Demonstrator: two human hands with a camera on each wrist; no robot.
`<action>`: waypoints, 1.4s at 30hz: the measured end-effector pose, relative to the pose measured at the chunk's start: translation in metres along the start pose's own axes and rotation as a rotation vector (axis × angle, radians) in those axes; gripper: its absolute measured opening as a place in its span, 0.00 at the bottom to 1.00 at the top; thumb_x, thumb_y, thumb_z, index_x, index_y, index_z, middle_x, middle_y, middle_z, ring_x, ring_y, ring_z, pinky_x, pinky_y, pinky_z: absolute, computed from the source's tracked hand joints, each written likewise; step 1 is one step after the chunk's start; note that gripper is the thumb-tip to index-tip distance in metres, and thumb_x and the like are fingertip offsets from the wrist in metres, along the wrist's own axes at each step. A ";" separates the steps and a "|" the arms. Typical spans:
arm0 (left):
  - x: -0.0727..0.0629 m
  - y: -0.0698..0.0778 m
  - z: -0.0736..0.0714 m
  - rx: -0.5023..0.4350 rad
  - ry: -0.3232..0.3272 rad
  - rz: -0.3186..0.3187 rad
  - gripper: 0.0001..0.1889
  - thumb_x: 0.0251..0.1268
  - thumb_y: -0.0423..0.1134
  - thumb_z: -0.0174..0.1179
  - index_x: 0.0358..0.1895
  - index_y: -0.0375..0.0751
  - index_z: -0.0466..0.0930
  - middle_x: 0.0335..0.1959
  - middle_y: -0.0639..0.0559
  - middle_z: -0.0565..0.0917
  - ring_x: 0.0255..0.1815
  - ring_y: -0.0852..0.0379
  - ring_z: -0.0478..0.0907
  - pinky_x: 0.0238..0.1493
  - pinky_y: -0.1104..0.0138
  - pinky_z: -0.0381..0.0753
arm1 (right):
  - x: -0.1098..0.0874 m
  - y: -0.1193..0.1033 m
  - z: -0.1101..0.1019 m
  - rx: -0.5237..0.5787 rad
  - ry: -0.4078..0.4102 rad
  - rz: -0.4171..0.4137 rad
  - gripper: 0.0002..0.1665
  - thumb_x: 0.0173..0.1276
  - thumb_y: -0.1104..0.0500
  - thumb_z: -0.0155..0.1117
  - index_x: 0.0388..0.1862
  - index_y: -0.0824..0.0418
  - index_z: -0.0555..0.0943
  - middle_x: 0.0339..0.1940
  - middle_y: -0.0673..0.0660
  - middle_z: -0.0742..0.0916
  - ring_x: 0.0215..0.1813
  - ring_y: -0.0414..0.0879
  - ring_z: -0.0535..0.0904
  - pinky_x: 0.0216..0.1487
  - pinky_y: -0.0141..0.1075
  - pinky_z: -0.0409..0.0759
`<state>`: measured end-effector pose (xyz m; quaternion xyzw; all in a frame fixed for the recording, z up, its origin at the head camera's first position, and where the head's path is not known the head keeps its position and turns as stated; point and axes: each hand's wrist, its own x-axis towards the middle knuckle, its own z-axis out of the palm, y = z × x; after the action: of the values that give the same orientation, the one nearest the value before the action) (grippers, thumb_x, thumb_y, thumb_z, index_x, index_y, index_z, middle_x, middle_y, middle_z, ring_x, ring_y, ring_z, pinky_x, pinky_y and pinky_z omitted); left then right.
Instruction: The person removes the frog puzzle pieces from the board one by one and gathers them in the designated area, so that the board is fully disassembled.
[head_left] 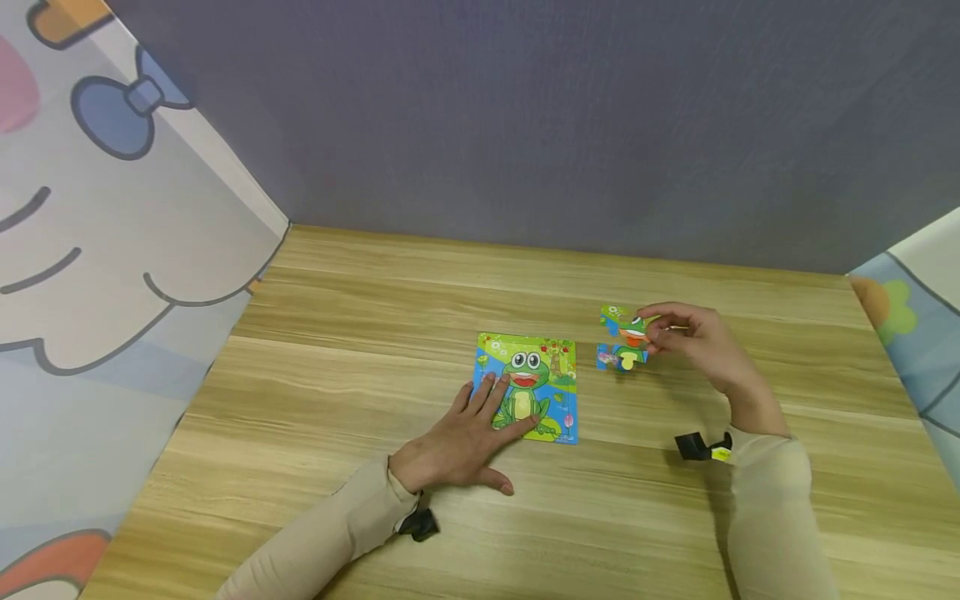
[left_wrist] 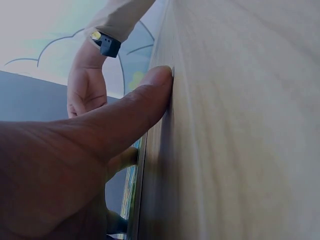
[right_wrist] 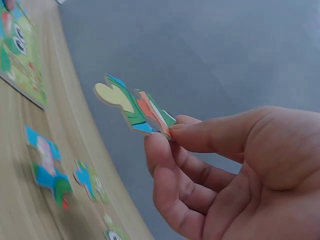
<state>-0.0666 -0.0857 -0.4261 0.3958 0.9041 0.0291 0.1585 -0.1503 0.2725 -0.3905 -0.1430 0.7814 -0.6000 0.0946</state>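
My left hand (head_left: 465, 442) lies palm down with spread fingers on the lower left of a square frog puzzle (head_left: 564, 398). In the left wrist view its thumb (left_wrist: 135, 112) stretches along the tabletop. My right hand (head_left: 693, 337) pinches jigsaw pieces between thumb and fingertips, to the right of the puzzle. Two held pieces show in the right wrist view: a green, blue and pale yellow piece (right_wrist: 124, 105) and an orange, white and green piece (right_wrist: 155, 111). Below them on the table lie a blue piece with a pink flower (right_wrist: 46, 160) and a blue-green piece (right_wrist: 90, 181).
The wooden table (head_left: 330, 358) meets a grey panel (head_left: 525, 125) at its back edge. Cartoon-printed walls (head_left: 150, 225) stand at both sides. Another piece (right_wrist: 114, 235) is cut off at the bottom of the right wrist view. Black wrist devices (head_left: 692, 446) hang at both cuffs.
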 end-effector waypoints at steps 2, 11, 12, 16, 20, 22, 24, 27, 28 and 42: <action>0.000 0.000 0.000 0.004 0.004 0.001 0.50 0.54 0.72 0.61 0.80 0.61 0.55 0.82 0.29 0.43 0.83 0.31 0.42 0.77 0.37 0.52 | -0.002 0.002 -0.005 0.008 0.005 0.006 0.15 0.72 0.71 0.58 0.56 0.65 0.81 0.36 0.45 0.87 0.33 0.38 0.87 0.39 0.31 0.86; 0.000 0.000 -0.001 0.008 0.000 -0.006 0.50 0.54 0.73 0.60 0.80 0.62 0.54 0.82 0.30 0.43 0.83 0.31 0.41 0.77 0.38 0.52 | -0.006 0.012 -0.021 -0.024 -0.006 0.075 0.15 0.73 0.70 0.58 0.55 0.61 0.82 0.36 0.45 0.86 0.35 0.37 0.86 0.39 0.30 0.85; -0.001 0.000 -0.001 0.008 0.000 -0.006 0.50 0.54 0.73 0.60 0.80 0.62 0.54 0.82 0.30 0.43 0.83 0.31 0.41 0.77 0.38 0.52 | -0.006 0.013 -0.022 -0.035 -0.008 0.083 0.15 0.73 0.69 0.58 0.55 0.62 0.82 0.36 0.45 0.86 0.35 0.37 0.86 0.39 0.30 0.85; -0.002 0.000 0.000 0.013 -0.003 -0.004 0.50 0.55 0.73 0.60 0.80 0.62 0.54 0.82 0.29 0.43 0.83 0.31 0.41 0.77 0.38 0.53 | -0.008 0.017 -0.026 -0.073 -0.024 0.124 0.15 0.74 0.68 0.58 0.57 0.63 0.81 0.37 0.45 0.85 0.35 0.38 0.85 0.39 0.32 0.86; -0.002 0.000 0.000 0.015 -0.004 -0.002 0.49 0.55 0.73 0.60 0.80 0.62 0.54 0.82 0.29 0.43 0.83 0.30 0.42 0.77 0.38 0.53 | -0.009 0.022 -0.028 -0.098 -0.037 0.164 0.15 0.75 0.66 0.58 0.58 0.64 0.80 0.37 0.44 0.84 0.35 0.38 0.84 0.39 0.33 0.86; -0.001 0.000 0.000 0.014 -0.001 -0.001 0.49 0.55 0.73 0.60 0.80 0.62 0.54 0.82 0.29 0.43 0.83 0.30 0.42 0.77 0.38 0.53 | -0.009 0.025 -0.029 -0.122 -0.043 0.165 0.15 0.75 0.65 0.57 0.58 0.66 0.79 0.37 0.44 0.84 0.34 0.39 0.84 0.39 0.33 0.86; -0.001 0.001 0.000 0.010 0.001 0.001 0.49 0.55 0.72 0.60 0.80 0.61 0.54 0.82 0.29 0.43 0.83 0.30 0.42 0.77 0.38 0.53 | -0.011 0.028 -0.031 -0.137 -0.051 0.170 0.16 0.76 0.65 0.57 0.59 0.68 0.79 0.38 0.43 0.84 0.34 0.40 0.85 0.38 0.33 0.86; -0.001 0.001 0.000 0.005 -0.004 0.002 0.49 0.55 0.72 0.60 0.80 0.61 0.54 0.82 0.29 0.42 0.83 0.31 0.41 0.77 0.37 0.53 | -0.014 0.033 -0.033 -0.152 -0.067 0.178 0.15 0.76 0.66 0.56 0.58 0.68 0.78 0.37 0.43 0.84 0.33 0.40 0.84 0.37 0.33 0.85; -0.001 0.001 0.000 0.004 -0.004 0.002 0.49 0.55 0.72 0.60 0.80 0.61 0.54 0.82 0.29 0.42 0.83 0.31 0.41 0.77 0.37 0.53 | -0.015 0.035 -0.034 -0.151 -0.071 0.186 0.16 0.76 0.66 0.56 0.59 0.68 0.78 0.38 0.43 0.84 0.33 0.40 0.84 0.37 0.32 0.85; 0.000 0.002 -0.001 0.019 -0.007 -0.005 0.49 0.55 0.73 0.60 0.80 0.62 0.54 0.82 0.30 0.44 0.83 0.32 0.42 0.77 0.38 0.53 | -0.021 0.046 -0.036 -0.223 -0.055 0.192 0.17 0.76 0.67 0.53 0.59 0.75 0.75 0.38 0.37 0.85 0.33 0.37 0.82 0.34 0.30 0.83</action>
<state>-0.0655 -0.0845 -0.4244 0.3952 0.9048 0.0187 0.1577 -0.1470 0.3236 -0.4263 -0.0935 0.8505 -0.4934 0.1563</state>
